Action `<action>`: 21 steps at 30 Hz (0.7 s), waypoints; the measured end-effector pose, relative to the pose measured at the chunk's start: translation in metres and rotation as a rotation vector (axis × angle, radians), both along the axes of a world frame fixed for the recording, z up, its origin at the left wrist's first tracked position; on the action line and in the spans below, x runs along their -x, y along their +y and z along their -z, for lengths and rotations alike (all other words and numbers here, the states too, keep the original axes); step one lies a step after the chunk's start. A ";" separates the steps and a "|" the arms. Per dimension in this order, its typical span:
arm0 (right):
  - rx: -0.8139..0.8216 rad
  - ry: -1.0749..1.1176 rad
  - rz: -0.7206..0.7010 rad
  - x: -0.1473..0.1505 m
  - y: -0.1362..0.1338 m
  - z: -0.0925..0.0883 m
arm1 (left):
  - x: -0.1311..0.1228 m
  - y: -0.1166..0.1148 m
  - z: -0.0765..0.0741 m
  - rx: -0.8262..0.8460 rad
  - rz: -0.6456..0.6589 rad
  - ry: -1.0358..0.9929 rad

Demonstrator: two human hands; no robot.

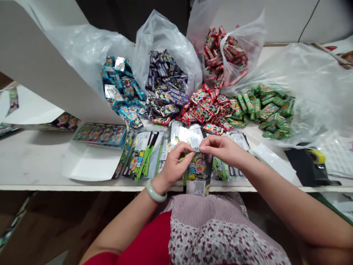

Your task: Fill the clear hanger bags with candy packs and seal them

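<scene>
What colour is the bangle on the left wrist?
Pale green; the bangle shows best in the head view.

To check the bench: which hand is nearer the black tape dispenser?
Right. The right hand is left of the tape dispenser, not touching; the left hand is farther left.

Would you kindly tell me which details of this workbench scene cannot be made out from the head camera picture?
All in the head view:
The small teal piece between the left hand and right hand: the fingertips hide most of it.
The printed card: its small print is too small to read.
The lower packets in the green pile: the packets on top hide them.
The item at the top right: cut off by the picture's edge.
</scene>
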State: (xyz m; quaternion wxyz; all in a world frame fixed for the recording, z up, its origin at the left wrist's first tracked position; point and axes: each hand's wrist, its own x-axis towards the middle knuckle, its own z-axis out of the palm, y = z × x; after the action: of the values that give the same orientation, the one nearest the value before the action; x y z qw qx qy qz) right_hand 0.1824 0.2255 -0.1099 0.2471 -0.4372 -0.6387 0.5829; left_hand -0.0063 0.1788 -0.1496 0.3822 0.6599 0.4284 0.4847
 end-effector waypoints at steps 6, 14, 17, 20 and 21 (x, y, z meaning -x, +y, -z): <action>0.036 -0.083 -0.009 0.003 0.005 -0.003 | 0.001 0.002 0.001 0.002 0.032 -0.031; 0.072 -0.122 0.004 0.008 0.007 -0.003 | -0.008 0.002 0.006 0.021 -0.035 -0.083; 0.135 -0.114 -0.026 0.007 0.010 0.002 | -0.009 0.000 0.005 0.040 -0.062 -0.079; 0.331 -0.017 -0.055 0.006 0.012 0.006 | -0.007 -0.005 0.006 0.068 -0.070 -0.119; 0.419 0.011 -0.068 0.006 0.012 0.007 | -0.006 -0.008 0.007 0.093 -0.059 -0.142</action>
State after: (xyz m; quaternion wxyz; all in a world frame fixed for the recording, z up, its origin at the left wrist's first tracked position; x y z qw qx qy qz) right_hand 0.1764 0.2379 -0.1165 0.1346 -0.4541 -0.5165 0.7134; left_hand -0.0002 0.1709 -0.1565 0.4275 0.5925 0.4416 0.5207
